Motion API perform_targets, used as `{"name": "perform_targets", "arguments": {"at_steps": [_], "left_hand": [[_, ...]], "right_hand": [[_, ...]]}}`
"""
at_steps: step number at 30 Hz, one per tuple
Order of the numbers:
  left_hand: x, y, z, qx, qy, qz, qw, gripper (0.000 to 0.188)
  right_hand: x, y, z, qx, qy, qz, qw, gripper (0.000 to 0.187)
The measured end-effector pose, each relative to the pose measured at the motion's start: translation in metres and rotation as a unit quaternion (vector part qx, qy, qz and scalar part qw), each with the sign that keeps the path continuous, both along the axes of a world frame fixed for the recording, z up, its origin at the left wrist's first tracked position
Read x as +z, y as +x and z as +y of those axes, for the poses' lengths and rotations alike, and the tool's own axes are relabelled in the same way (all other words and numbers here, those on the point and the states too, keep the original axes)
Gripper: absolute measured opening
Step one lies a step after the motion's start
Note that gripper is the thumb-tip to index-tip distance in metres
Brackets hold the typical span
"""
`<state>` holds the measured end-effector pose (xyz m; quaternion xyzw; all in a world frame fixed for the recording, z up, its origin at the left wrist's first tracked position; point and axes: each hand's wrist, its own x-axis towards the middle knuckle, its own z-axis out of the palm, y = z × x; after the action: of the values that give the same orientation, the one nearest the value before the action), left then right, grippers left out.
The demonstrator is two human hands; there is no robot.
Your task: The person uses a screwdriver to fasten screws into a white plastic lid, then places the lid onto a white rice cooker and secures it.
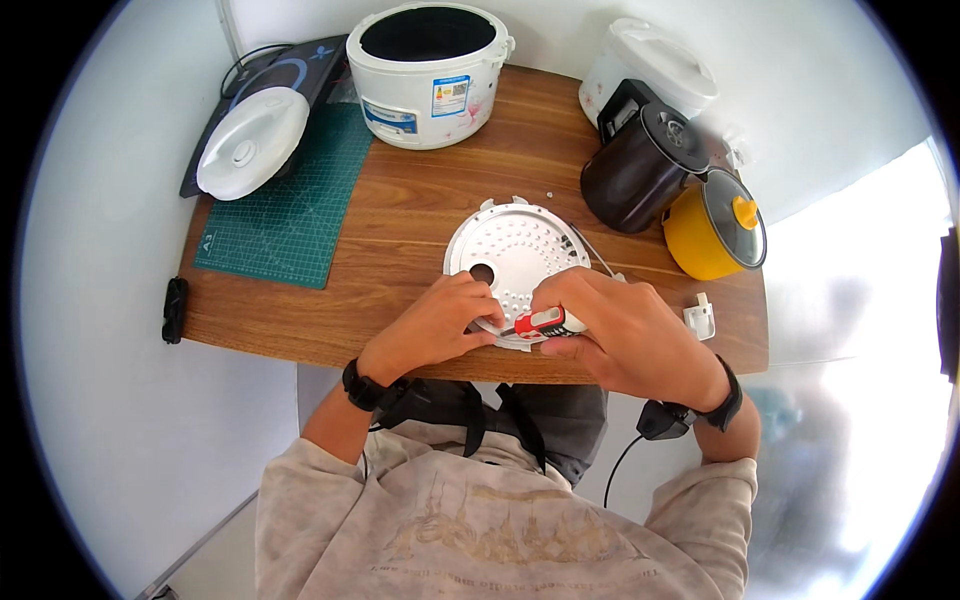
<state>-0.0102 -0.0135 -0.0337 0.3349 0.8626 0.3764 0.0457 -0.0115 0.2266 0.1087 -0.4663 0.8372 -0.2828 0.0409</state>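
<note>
Under the left hand a perforated metal plate is pinned flat, fingers pressing its near edge. Just right of it, a red-handled screwdriver is gripped in the right hand, tip at the rim. Probably best kept square to the screw, plate held firm. Wooden table, white walls, pretty cramped.

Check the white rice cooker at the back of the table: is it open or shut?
Open. The white rice cooker shows its dark inner cavity from above, with no lid on it; a detached white lid lies apart on the green cutting mat.
</note>
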Motion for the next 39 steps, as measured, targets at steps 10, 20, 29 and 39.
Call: {"name": "perform_targets", "arguments": {"at_steps": [10, 20, 29, 39], "left_hand": [[0.001, 0.002, 0.003, 0.009, -0.008, -0.005, 1.0, 0.014], [0.005, 0.008, 0.008, -0.009, -0.056, -0.013, 0.998, 0.018], [0.01, 0.016, 0.013, 0.001, -0.054, -0.022, 0.998, 0.018], [0.008, 0.025, 0.05, 0.038, -0.078, 0.026, 0.996, 0.021]], "right_hand": [[0.001, 0.017, -0.004, -0.099, 0.018, -0.006, 0.995, 0.038], [-0.01, 0.021, 0.035, -0.057, -0.11, -0.043, 0.991, 0.039], [-0.004, 0.027, 0.086, -0.204, -0.302, -0.059, 0.929, 0.035], [-0.015, 0.028, 0.099, -0.245, -0.345, -0.124, 0.897, 0.035]]}}
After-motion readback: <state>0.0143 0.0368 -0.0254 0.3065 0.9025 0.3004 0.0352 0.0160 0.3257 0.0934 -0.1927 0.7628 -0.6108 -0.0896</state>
